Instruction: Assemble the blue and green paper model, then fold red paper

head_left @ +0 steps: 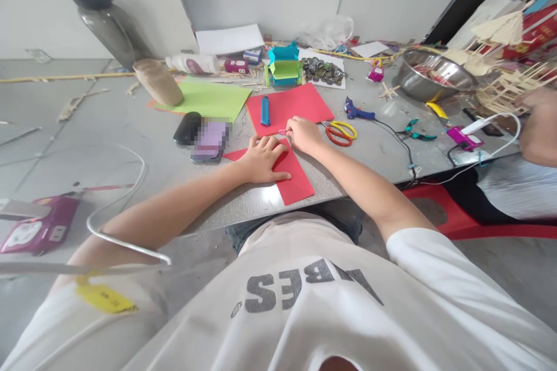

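My left hand (263, 162) lies flat with its fingers spread, pressing a red piece of paper (300, 188) onto the table near its front edge. The paper looks folded, with a pointed end sticking out to the left. My right hand (303, 134) is closed around a small pink tool (282, 132) at the paper's far edge; its kind is too small to tell. Just beyond lies a larger red sheet (300, 101) with a blue box cutter (265, 111) on it. Red-and-yellow-handled scissors (340, 132) rest right of my right hand.
Left of the sheets are a phone (211, 140), a black case (188, 127), a brown cup (159, 82) and green paper (217, 98). A blue glue gun (359, 110), pliers (415, 130) and a metal bowl (435, 78) stand right. Another person's arm (539, 127) shows at far right.
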Action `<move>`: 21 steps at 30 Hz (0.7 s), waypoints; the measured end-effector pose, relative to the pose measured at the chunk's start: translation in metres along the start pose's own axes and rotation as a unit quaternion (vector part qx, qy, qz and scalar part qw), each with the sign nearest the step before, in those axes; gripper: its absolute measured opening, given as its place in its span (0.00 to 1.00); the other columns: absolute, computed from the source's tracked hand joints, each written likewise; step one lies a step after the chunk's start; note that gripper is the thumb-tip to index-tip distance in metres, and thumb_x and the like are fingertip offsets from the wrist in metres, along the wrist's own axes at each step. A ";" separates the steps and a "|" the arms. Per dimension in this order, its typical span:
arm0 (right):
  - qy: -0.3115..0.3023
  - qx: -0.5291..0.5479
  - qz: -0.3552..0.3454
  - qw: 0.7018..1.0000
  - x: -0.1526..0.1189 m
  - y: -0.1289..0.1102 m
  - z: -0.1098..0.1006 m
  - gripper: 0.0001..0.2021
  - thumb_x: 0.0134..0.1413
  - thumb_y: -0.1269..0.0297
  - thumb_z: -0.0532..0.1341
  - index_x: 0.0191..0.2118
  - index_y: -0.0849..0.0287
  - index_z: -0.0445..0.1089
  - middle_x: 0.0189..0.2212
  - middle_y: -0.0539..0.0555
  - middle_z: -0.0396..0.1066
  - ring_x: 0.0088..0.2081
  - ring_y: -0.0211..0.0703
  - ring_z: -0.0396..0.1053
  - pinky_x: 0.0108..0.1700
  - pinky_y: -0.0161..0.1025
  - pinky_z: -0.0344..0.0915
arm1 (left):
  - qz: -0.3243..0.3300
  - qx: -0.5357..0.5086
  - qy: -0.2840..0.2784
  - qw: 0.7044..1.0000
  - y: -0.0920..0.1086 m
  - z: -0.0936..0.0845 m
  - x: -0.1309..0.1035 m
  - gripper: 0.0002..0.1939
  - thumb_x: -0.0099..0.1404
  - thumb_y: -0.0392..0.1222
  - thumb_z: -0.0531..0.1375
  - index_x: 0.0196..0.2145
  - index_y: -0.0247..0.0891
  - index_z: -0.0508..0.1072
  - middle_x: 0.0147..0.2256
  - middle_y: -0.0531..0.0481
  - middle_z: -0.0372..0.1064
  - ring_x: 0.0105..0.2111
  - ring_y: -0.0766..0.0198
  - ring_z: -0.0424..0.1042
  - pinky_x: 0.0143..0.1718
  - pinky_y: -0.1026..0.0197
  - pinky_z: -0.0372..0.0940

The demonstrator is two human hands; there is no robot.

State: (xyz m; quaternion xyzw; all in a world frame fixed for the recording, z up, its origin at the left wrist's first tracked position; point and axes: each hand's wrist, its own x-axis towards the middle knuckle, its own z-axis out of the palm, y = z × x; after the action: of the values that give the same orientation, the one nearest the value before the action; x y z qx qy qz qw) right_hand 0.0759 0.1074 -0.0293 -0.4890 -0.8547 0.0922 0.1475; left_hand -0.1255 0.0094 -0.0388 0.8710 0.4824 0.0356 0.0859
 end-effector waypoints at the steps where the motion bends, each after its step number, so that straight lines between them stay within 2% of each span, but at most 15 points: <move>1: 0.002 0.011 0.006 1.000 0.000 0.001 -0.001 0.09 0.74 0.76 0.63 0.43 0.55 0.77 0.48 0.60 0.80 0.48 0.53 0.73 0.47 0.44 0.61 | -0.002 0.003 0.000 1.000 0.001 -0.002 -0.001 0.50 0.75 0.77 0.62 0.78 0.36 0.71 0.75 0.22 0.67 0.75 0.22 0.65 0.79 0.21 0.53; 5: 0.002 0.107 0.001 0.994 -0.009 0.006 -0.008 0.10 0.71 0.78 0.63 0.39 0.56 0.73 0.44 0.57 0.78 0.45 0.49 0.72 0.50 0.43 0.63 | -0.012 -0.009 0.000 1.000 0.002 -0.004 -0.002 0.54 0.74 0.77 0.63 0.80 0.34 0.68 0.77 0.22 0.66 0.77 0.23 0.64 0.79 0.25 0.57; 8: -0.037 0.177 -0.033 0.983 -0.018 0.013 -0.015 0.11 0.67 0.79 0.64 0.35 0.55 0.69 0.40 0.53 0.76 0.43 0.46 0.71 0.50 0.42 0.64 | -0.015 -0.012 0.000 1.000 0.002 -0.003 -0.002 0.57 0.74 0.78 0.62 0.82 0.30 0.65 0.78 0.23 0.65 0.78 0.24 0.63 0.80 0.27 0.57; 15: -0.125 0.194 -0.033 0.972 -0.025 0.023 -0.021 0.13 0.61 0.77 0.67 0.30 0.54 0.66 0.29 0.47 0.70 0.34 0.43 0.65 0.44 0.42 0.61 | -0.021 -0.025 0.011 0.999 -0.001 0.005 -0.001 0.57 0.74 0.77 0.64 0.83 0.31 0.64 0.78 0.24 0.65 0.77 0.24 0.64 0.80 0.28 0.57; 21: -0.124 0.209 -0.082 0.967 -0.060 0.033 -0.025 0.09 0.65 0.73 0.67 0.32 0.55 0.71 0.33 0.49 0.71 0.36 0.44 0.68 0.46 0.43 0.62 | -0.004 -0.030 0.018 0.999 -0.003 0.010 0.001 0.55 0.75 0.75 0.65 0.82 0.29 0.66 0.80 0.23 0.63 0.80 0.22 0.61 0.82 0.26 0.54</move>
State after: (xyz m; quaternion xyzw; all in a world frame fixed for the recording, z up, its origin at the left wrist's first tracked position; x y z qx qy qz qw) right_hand 0.1402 0.0724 -0.0254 -0.3602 -0.8654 0.3160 0.1463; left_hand -0.1263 0.0112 -0.0492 0.8655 0.4856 0.0660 0.1035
